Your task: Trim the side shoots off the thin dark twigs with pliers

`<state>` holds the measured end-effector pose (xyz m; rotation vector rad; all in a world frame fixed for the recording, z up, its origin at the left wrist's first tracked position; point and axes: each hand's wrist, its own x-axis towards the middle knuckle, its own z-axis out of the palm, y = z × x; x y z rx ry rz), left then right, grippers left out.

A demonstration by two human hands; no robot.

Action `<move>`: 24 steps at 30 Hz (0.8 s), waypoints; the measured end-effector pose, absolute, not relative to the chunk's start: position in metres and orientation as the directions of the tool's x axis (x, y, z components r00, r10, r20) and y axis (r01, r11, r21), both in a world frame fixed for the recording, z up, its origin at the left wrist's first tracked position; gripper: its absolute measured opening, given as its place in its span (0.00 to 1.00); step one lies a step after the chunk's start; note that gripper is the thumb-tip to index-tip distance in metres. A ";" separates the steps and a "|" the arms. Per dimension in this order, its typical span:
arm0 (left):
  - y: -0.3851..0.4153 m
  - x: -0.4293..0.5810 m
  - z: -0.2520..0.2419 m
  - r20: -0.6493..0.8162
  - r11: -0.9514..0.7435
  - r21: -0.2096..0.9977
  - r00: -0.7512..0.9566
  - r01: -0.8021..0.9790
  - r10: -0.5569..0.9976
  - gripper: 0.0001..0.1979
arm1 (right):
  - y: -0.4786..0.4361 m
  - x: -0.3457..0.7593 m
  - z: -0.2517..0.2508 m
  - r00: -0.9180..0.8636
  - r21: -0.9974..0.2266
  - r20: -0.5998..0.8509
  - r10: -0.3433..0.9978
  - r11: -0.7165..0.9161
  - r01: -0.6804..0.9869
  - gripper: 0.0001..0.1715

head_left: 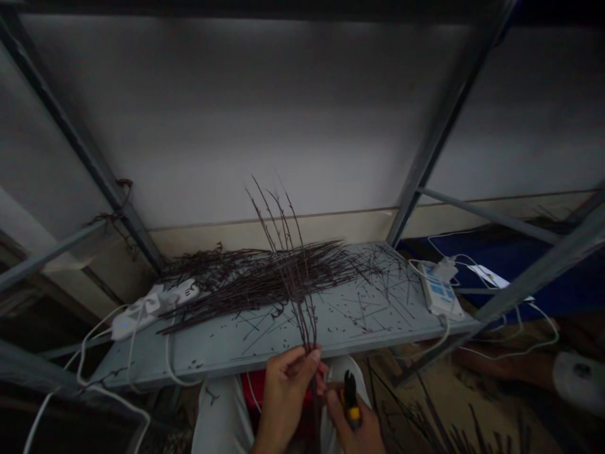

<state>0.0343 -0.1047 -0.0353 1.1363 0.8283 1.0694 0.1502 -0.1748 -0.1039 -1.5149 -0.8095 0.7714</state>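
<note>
Your left hand grips a sheaf of thin dark twigs just in front of the grey metal shelf, the sheaf's long axis standing nearly upright and crossing the shelf's front edge. Your left fingers are pressed together, pinching the stems low down, and the thin tips fan out above the shelf. Your right hand is the farther of the two from the sheaf, just to its right and below the shelf's front edge. Your right fingers curl around the yellow-handled cutters, whose black tips point up toward the sheaf; from this view you cannot tell whether the tips are parted. On the shelf, a long pile of similar twigs lies crosswise, with loose fragments scattered to its right. A white power strip sits at the shelf's left end, under the pile's ends, and a second strip with blue panels sits at its right end, white cables trailing from both. Below the shelf your white-trousered knees flank a patch of red, and more cut stems lie on the floor to the right. Beyond the shelf's right end is a blue sheet. No brand or writing can be read on the cutters or strips
</note>
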 end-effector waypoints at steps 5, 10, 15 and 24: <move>-0.111 0.033 -0.034 0.036 0.056 0.970 0.369 -0.235 0.929 0.15 | -0.161 0.178 -0.063 0.570 -0.991 0.054 0.820 -0.026 0.131 0.32; -0.116 0.038 -0.040 0.006 0.115 0.951 0.389 -0.286 0.921 0.18 | -0.138 0.182 -0.025 0.418 -0.988 0.122 0.900 0.068 0.141 0.30; -0.113 0.034 -0.039 0.018 0.066 0.966 0.320 -0.250 0.947 0.14 | -0.128 0.180 -0.019 0.330 -0.975 0.172 0.928 0.113 0.189 0.24; -0.105 0.036 -0.037 0.043 0.005 0.958 0.158 -0.287 0.987 0.13 | -0.132 0.175 -0.023 0.234 -0.979 0.116 0.965 0.072 0.190 0.16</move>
